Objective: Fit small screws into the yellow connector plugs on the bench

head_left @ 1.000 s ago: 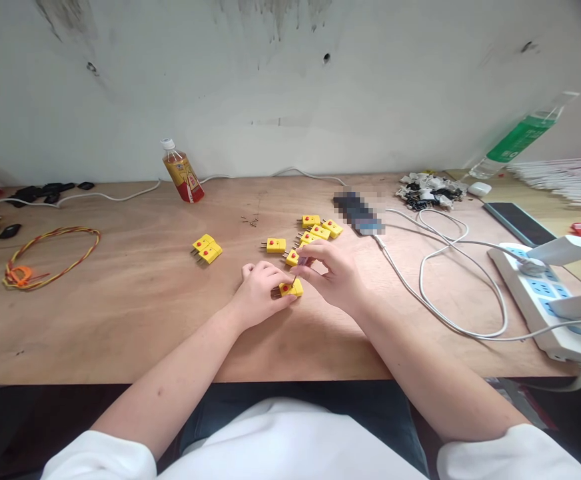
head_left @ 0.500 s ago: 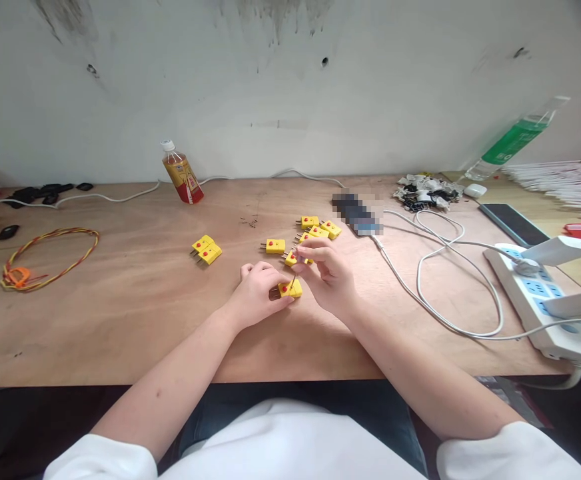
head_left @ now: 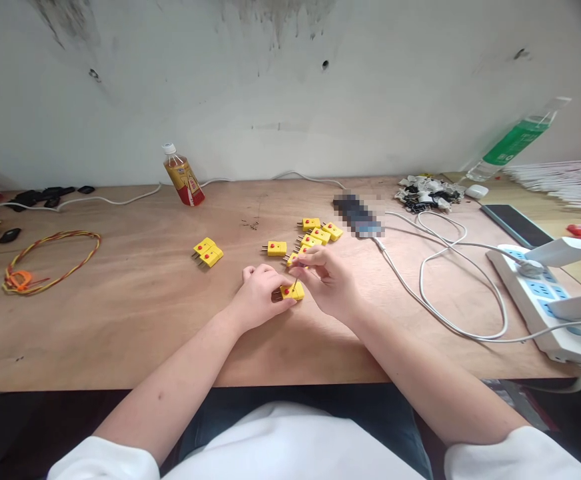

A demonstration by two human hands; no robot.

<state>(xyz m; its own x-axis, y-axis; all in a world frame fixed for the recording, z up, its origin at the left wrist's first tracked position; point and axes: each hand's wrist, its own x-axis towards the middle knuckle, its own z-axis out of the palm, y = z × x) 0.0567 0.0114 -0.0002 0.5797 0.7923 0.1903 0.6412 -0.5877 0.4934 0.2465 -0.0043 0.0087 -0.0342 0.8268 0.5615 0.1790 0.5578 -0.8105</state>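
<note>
On the table in front of me, my left hand [head_left: 261, 297] pinches a yellow two-pin plug [head_left: 298, 293] with a red dot, its pins pointing left. My right hand [head_left: 331, 283] is closed round a small screwdriver [head_left: 296, 283], whose thin shaft comes down onto the plug's top face. Most of the handle is hidden by the fingers. Just beyond my hands lies a single yellow plug [head_left: 276, 249], beside a cluster of several more yellow plugs [head_left: 320, 235]. Two further plugs [head_left: 210, 257] lie together to the left.
Small screws [head_left: 251, 225] are scattered farther back. A drink bottle [head_left: 184, 177] stands near the wall. At left is a coiled red-yellow wire [head_left: 95, 253]. A phone [head_left: 358, 215], a white cable [head_left: 423, 293] and a power strip [head_left: 545, 293] occupy the right side.
The right hand's fingers have shifted slightly on the screwdriver, turning a little. The left hand still holds the plug in the same place; the whole view has moved slightly.
</note>
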